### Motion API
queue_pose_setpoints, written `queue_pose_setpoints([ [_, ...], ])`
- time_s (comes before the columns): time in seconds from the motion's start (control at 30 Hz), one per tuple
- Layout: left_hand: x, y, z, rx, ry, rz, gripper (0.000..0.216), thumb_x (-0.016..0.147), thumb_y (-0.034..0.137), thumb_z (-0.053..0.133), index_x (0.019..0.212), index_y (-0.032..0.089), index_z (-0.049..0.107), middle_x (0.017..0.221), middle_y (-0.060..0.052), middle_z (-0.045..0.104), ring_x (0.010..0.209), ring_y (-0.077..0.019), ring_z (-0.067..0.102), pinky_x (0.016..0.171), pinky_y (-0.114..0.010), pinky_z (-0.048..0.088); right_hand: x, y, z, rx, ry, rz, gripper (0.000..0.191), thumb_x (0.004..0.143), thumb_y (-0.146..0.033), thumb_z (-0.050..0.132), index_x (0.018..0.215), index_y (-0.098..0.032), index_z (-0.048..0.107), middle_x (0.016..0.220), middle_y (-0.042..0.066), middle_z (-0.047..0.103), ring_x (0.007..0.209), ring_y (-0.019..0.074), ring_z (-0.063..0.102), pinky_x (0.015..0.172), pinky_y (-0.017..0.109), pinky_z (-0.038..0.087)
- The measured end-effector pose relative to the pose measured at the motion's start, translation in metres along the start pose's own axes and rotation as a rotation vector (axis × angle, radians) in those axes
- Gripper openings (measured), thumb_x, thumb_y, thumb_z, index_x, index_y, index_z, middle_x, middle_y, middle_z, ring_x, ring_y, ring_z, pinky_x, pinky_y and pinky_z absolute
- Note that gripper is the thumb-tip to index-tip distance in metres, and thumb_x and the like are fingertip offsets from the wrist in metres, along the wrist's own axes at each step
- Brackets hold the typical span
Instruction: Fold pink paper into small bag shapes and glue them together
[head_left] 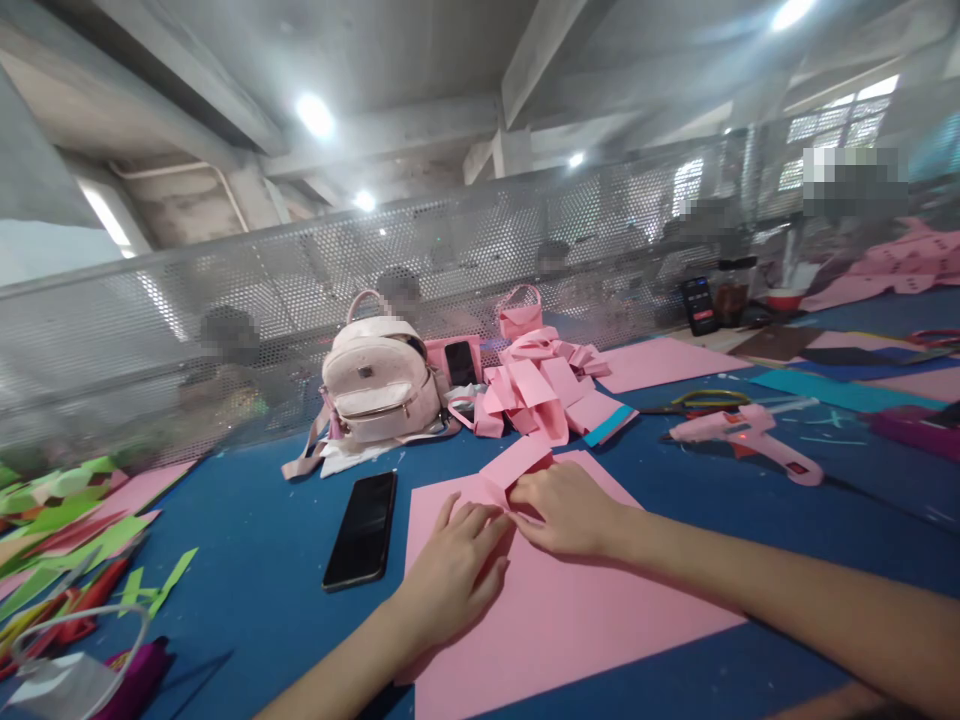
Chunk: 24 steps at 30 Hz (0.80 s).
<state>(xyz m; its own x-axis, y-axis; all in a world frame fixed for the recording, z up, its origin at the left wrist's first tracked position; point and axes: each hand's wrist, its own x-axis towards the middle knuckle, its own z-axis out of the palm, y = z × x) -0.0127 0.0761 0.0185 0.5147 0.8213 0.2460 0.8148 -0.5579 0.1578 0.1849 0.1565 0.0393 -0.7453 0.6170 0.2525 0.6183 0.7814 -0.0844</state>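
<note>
A large pink paper sheet (570,610) lies on the blue table in front of me. My right hand (566,505) has its fingers curled round the lower end of a folded pink paper piece (517,465), which stands up from the sheet's far part. Part of that fold is hidden behind my fingers. My left hand (461,560) rests on the sheet with its fingers apart, its fingertips close by the base of the folded piece. Whether they touch it I cannot tell. A black phone (361,530) lies left of the sheet.
Beyond the sheet are a pale backpack (382,385) and a heap of folded pink paper (536,390). On the right lie a pink glue gun (750,435) with its cord and yellow-handled scissors (705,400). Green paper scraps (161,585) are on the left. A perforated metal screen (450,235) stands behind.
</note>
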Motion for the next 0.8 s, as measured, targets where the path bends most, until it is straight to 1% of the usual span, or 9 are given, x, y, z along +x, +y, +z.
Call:
queue_pose_setpoints([
  [0.13, 0.001, 0.003, 0.003, 0.021, 0.014, 0.018, 0.043, 0.094, 0.009, 0.047, 0.135, 0.022, 0.055, 0.129, -0.008, 0.066, 0.122, -0.0232, 0.060, 0.122, -0.054, 0.028, 0.004, 0.003, 0.008, 0.040, 0.023, 0.041, 0.025, 0.091, -0.025, 0.056, 0.074, -0.017, 0.072, 0.078, 0.006, 0.077, 0.065, 0.0178, 0.065, 0.056, 0.029, 0.022],
  [0.23, 0.000, 0.003, 0.004, 0.033, 0.022, 0.040, 0.043, 0.097, 0.010, 0.046, 0.137, 0.024, 0.055, 0.134, -0.007, 0.066, 0.125, -0.0232, 0.059, 0.123, -0.056, 0.027, 0.008, 0.008, 0.013, 0.082, 0.036, 0.065, 0.031, 0.095, -0.023, 0.052, 0.072, -0.017, 0.072, 0.078, 0.006, 0.078, 0.068, 0.0171, 0.066, 0.057, 0.028, 0.025],
  [0.3, -0.001, 0.003, 0.004, 0.039, 0.022, 0.051, 0.041, 0.098, 0.013, 0.047, 0.137, 0.024, 0.055, 0.136, -0.006, 0.066, 0.127, -0.0239, 0.058, 0.122, -0.057, 0.027, 0.010, 0.012, 0.014, 0.115, 0.041, 0.078, 0.032, 0.095, -0.024, 0.053, 0.070, -0.017, 0.072, 0.078, 0.005, 0.077, 0.069, 0.0165, 0.065, 0.058, 0.027, 0.027],
  [0.4, -0.002, 0.003, 0.002, 0.042, 0.009, 0.048, 0.042, 0.097, 0.017, 0.050, 0.139, 0.023, 0.054, 0.140, -0.006, 0.064, 0.128, -0.0259, 0.056, 0.122, -0.058, 0.029, 0.010, 0.017, 0.015, 0.165, 0.046, 0.113, 0.028, 0.093, -0.025, 0.057, 0.071, -0.017, 0.071, 0.079, 0.004, 0.076, 0.069, 0.0154, 0.064, 0.058, 0.026, 0.029],
  [0.6, -0.003, 0.008, 0.002, 0.077, -0.039, 0.038, 0.048, 0.097, 0.023, 0.051, 0.145, 0.018, 0.049, 0.149, -0.009, 0.058, 0.131, -0.0291, 0.053, 0.121, -0.057, 0.031, 0.009, 0.018, 0.024, 0.228, 0.034, 0.211, 0.011, 0.085, -0.023, 0.062, 0.077, -0.018, 0.069, 0.079, 0.003, 0.074, 0.068, 0.0161, 0.063, 0.056, 0.024, 0.029],
  [0.7, -0.003, 0.009, 0.003, 0.100, -0.039, 0.029, 0.047, 0.098, 0.023, 0.049, 0.145, 0.018, 0.049, 0.149, -0.009, 0.057, 0.131, -0.0294, 0.054, 0.121, -0.057, 0.030, 0.009, 0.016, 0.029, 0.241, 0.021, 0.260, 0.012, 0.086, -0.026, 0.062, 0.080, -0.018, 0.068, 0.079, 0.003, 0.074, 0.068, 0.0172, 0.064, 0.056, 0.024, 0.029],
  [0.8, -0.003, 0.010, 0.004, 0.113, -0.026, 0.016, 0.045, 0.098, 0.022, 0.049, 0.143, 0.017, 0.052, 0.144, -0.011, 0.060, 0.130, -0.0294, 0.055, 0.121, -0.057, 0.032, 0.009, 0.015, 0.031, 0.250, 0.010, 0.294, 0.016, 0.088, -0.030, 0.062, 0.079, -0.018, 0.067, 0.077, 0.003, 0.073, 0.067, 0.0174, 0.063, 0.054, 0.024, 0.028],
])
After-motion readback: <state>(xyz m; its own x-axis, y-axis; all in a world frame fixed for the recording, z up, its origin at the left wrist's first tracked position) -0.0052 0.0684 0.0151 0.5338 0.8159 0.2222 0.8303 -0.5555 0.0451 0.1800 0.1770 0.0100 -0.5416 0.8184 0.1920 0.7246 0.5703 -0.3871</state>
